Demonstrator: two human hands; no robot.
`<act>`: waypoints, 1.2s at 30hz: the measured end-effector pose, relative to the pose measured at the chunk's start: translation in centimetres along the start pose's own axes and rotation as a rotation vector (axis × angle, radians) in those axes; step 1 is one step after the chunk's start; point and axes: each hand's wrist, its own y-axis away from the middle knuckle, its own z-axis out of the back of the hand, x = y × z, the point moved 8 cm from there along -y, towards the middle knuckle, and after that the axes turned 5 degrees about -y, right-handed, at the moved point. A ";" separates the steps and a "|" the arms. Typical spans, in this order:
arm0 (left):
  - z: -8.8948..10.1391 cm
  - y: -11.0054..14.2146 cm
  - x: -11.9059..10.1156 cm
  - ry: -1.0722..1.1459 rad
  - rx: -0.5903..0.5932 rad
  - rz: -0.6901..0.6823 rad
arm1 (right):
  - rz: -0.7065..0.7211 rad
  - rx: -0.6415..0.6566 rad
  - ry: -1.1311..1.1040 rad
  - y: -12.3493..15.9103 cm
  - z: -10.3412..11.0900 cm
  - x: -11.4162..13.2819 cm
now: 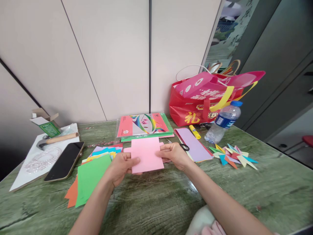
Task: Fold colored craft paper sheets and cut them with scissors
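Note:
Both my hands hold one pink square sheet of paper (146, 153) just above the green table (156, 202). My left hand (122, 166) pinches its lower left edge, thumb on top. At the sheet's right edge, my right hand (174, 154) grips with curled fingers. A fanned stack of coloured sheets (94, 173), green on top, lies left of my left hand. More pink paper lies under the held sheet.
A pack of coloured paper (144, 125) lies behind. Purple strips (194, 147), scissors (183, 147), a glue stick (195, 132), a water bottle (223, 122), folded paper points (232, 156) and a red bag (207, 98) sit right. A phone (65, 160), hammer (57, 139) and small box (46, 124) sit left.

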 end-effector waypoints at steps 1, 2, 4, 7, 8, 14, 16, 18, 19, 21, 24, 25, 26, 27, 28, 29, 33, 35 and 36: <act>0.0 0.0 0.0 0.004 0.004 -0.001 | 0.004 -0.003 0.008 0.0 0.0 0.1; -0.1 0.0 -0.1 0.008 0.005 -0.003 | 0.008 -0.009 0.016 0.1 0.0 0.1; -0.1 0.0 -0.2 0.017 -0.001 -0.010 | 0.018 -0.026 0.028 0.1 0.1 0.2; 0.0 -0.1 -0.4 0.044 -0.018 -0.026 | 0.044 -0.041 0.020 0.1 0.1 0.3; 0.0 -0.1 -0.5 0.056 -0.018 -0.038 | 0.052 -0.044 0.012 0.1 0.2 0.4; 0.1 0.0 -1.3 0.070 -0.063 -0.134 | 0.040 -0.038 0.003 0.1 0.1 0.3; 0.3 0.0 -1.4 0.065 -0.103 -0.139 | 0.033 -0.034 0.009 0.2 0.0 0.3; 0.4 0.1 -1.5 0.069 -0.125 -0.142 | 0.040 -0.024 0.014 0.2 -0.1 0.4; 0.4 0.1 -1.6 0.072 -0.125 -0.142 | 0.045 -0.021 0.018 0.2 -0.1 0.4; 0.3 0.1 -1.7 0.080 -0.113 -0.145 | 0.054 -0.018 0.028 0.2 -0.1 0.4; 0.3 0.2 -1.8 0.090 -0.083 -0.142 | 0.060 -0.015 0.043 0.1 0.0 0.3; 0.4 0.2 -1.8 0.091 -0.082 -0.144 | 0.062 -0.008 0.047 0.1 -0.1 0.3; 0.5 0.2 -1.9 0.094 -0.087 -0.149 | 0.065 0.003 0.050 0.1 -0.1 0.3; 0.6 0.2 -2.0 0.099 -0.097 -0.160 | 0.069 0.016 0.052 0.1 -0.2 0.3; 0.8 0.2 -2.1 0.107 -0.113 -0.175 | 0.071 0.029 0.054 0.1 -0.4 0.3; 1.0 0.2 -2.2 0.116 -0.128 -0.188 | 0.074 0.039 0.055 0.1 -0.4 0.3; 1.2 0.1 -2.2 0.132 -0.176 -0.203 | 0.089 0.052 0.052 0.2 -0.6 0.3; 1.4 0.2 -2.3 0.130 -0.216 -0.209 | 0.097 0.061 0.041 0.2 -0.8 0.4; 1.6 0.3 -2.3 0.129 -0.240 -0.216 | 0.098 0.065 0.036 0.2 -0.9 0.4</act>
